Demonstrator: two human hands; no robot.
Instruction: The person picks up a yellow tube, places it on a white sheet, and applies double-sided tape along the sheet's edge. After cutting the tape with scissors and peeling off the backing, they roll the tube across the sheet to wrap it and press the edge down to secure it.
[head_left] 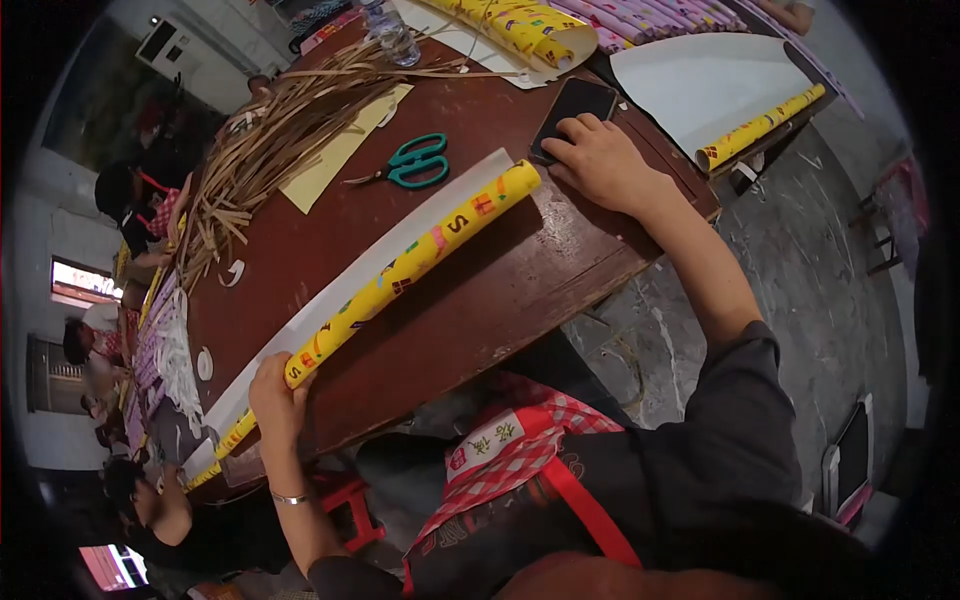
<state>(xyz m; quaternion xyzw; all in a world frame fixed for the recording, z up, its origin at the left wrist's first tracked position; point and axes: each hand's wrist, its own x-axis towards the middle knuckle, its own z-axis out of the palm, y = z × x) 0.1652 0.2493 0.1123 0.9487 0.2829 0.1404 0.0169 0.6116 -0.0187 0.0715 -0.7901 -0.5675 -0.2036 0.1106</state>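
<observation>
My left hand (278, 402) is closed around the lower part of a roll of yellow patterned wrapping paper (400, 285), which lies diagonally over the brown table. A white sheet edge (375, 245) shows along the roll's far side. My right hand (605, 165) is over a dark smartphone (578, 112) near the table's right corner. Its fingers are slightly bent and apart, with the tips touching the phone; it is not wrapped round it. Green-handled scissors (410, 163) lie with blades apart beyond the roll.
Brown strips (290, 140) heap at the table's (480, 115) far left, over a pale yellow sheet (345, 150). A clear bottle (398, 42) stands behind. More yellow paper (530, 35) and a pink-purple stack (650, 20) lie at the back. Several people sit along the left.
</observation>
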